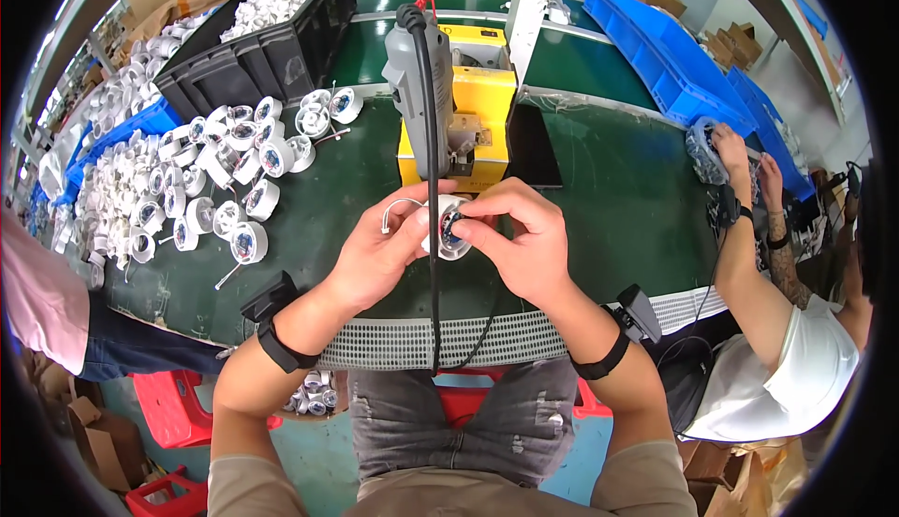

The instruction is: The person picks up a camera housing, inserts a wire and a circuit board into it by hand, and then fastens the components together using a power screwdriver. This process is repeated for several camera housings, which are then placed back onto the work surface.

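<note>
At far left, a bystander's pink sleeve (37, 292) crosses the edge; beside it a heap of white round housings (201, 180) lies loose on the green bench (618, 199), with a black crate (272, 35) of the same parts behind it; under the bench stands a red stool (173, 409). The left hand (379, 255) grips a white housing (449, 228) from its left side, thumb on the rim, a short white wire (398, 208) curling out of the part past the fingers; the housing is held clear of the bench, in front of the person's chest, just below a yellow fixture (478, 110). A grey power screwdriver (417, 77) hangs over the fixture, its black cable (434, 292) dropping straight down across the housing. The right hand (520, 236) pinches the same housing from the right, fingertips at its open face; both wrists carry black bands. Blue bins (665, 49) line the back right; at far right a co-worker's hand (730, 152) rests on a grey part (702, 152).
</note>
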Action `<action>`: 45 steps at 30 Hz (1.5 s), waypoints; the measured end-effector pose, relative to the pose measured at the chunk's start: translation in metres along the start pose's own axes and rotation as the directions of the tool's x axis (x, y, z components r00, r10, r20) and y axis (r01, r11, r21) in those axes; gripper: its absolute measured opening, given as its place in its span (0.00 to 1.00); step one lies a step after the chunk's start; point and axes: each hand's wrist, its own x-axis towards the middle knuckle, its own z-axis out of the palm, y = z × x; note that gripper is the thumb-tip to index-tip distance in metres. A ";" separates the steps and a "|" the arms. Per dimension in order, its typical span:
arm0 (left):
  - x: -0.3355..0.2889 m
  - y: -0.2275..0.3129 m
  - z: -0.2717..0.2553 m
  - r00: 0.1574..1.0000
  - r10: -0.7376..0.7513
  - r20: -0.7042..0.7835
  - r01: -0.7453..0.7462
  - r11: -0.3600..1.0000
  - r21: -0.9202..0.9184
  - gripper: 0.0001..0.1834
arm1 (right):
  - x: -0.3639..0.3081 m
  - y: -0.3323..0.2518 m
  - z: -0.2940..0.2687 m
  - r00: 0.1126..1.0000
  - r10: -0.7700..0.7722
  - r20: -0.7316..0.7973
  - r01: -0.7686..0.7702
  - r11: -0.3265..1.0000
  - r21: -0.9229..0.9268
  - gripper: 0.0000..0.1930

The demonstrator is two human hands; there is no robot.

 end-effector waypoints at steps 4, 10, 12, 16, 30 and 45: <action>-0.001 0.002 0.001 1.000 0.018 0.000 -0.017 0.999 0.037 0.24 | -0.001 0.003 0.002 0.999 -0.040 -0.023 0.040 0.999 0.004 0.11; -0.002 0.008 0.005 0.998 0.056 -0.009 -0.055 0.996 0.070 0.23 | -0.001 0.004 -0.001 0.996 -0.086 0.002 0.086 0.995 -0.043 0.11; -0.003 0.009 0.006 0.993 0.065 -0.094 -0.051 0.989 0.138 0.24 | 0.000 0.003 0.000 0.997 -0.083 0.007 0.083 0.995 -0.048 0.11; -0.004 0.003 0.007 0.980 0.147 -0.132 -0.094 0.934 0.344 0.23 | -0.003 0.004 0.001 0.998 -0.057 0.003 0.056 0.986 -0.157 0.12; -0.003 0.005 0.016 0.981 0.195 -0.014 -0.178 0.920 0.349 0.25 | 0.003 0.000 0.001 0.988 0.155 -0.001 -0.155 0.988 0.024 0.14; 0.010 0.003 -0.008 0.992 -0.093 -0.088 0.106 0.982 0.159 0.18 | 0.062 -0.012 0.039 0.993 -0.047 -0.104 -0.005 0.895 -0.445 0.35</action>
